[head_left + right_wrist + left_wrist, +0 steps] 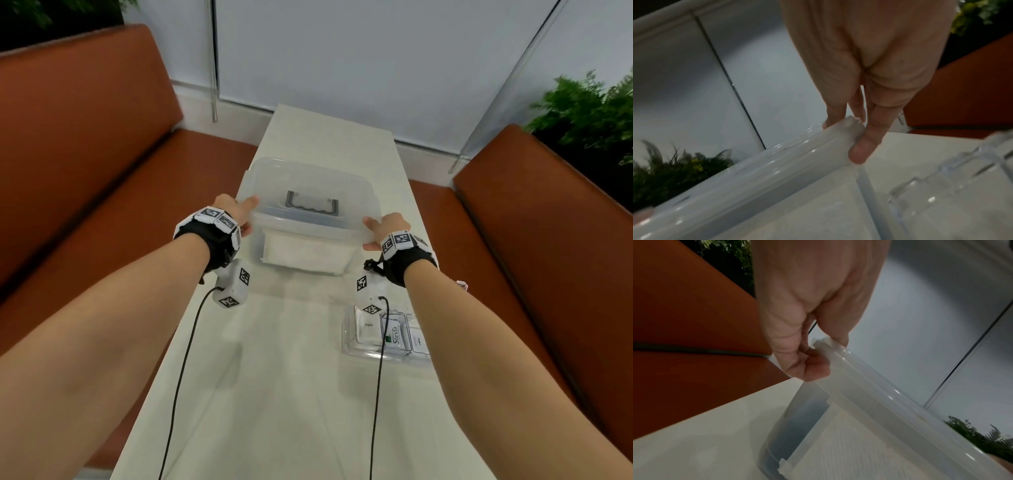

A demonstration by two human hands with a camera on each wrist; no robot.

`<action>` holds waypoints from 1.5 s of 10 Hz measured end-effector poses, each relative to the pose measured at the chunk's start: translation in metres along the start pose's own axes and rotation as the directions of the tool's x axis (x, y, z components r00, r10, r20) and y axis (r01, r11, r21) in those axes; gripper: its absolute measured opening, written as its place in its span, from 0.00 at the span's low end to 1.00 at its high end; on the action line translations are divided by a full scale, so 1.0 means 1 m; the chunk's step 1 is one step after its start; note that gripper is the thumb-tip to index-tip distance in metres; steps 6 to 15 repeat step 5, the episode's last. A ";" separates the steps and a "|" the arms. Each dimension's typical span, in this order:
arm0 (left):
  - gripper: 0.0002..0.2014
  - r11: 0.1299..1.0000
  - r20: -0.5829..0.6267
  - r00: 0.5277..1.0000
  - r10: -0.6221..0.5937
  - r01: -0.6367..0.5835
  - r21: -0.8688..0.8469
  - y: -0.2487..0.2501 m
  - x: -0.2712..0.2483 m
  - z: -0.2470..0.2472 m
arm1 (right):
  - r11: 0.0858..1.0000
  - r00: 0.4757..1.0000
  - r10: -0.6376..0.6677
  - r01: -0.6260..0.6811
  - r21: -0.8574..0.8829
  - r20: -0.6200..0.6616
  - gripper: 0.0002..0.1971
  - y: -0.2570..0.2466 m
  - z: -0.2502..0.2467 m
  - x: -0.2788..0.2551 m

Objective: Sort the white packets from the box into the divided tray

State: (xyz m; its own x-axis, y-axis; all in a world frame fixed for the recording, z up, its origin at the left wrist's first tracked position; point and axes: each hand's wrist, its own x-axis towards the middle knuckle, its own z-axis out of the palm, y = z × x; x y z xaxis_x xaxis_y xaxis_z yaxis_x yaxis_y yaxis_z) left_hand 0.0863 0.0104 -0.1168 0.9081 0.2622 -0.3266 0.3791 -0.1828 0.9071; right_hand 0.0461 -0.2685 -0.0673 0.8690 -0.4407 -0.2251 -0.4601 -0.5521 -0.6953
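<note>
Hands pinch the lid (310,192) at its near corners, left hand (239,212) and right hand (383,229) tilting it up so I can reach the packets (306,253) inside the box (301,270).

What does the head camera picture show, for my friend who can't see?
Two hands, left and right, grip the translucent plastic lid of a storage box on a long white table. A clear divided tray holding white packets sits nearer, right.
</note>
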 end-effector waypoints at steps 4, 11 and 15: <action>0.23 0.901 0.039 0.931 0.364 -0.362 0.238 0.039 -0.106 -0.009 | 0.777 0.817 -0.576 0.555 -0.298 0.022 0.13 0.022 -0.072 -0.057; 0.19 0.872 0.297 0.888 0.352 -0.426 0.242 0.029 -0.151 0.006 | 0.723 0.763 -0.634 0.642 -0.254 0.126 0.10 0.050 -0.084 -0.087; 0.19 0.872 0.297 0.888 0.352 -0.426 0.242 0.029 -0.151 0.006 | 0.723 0.763 -0.634 0.642 -0.254 0.126 0.10 0.050 -0.084 -0.087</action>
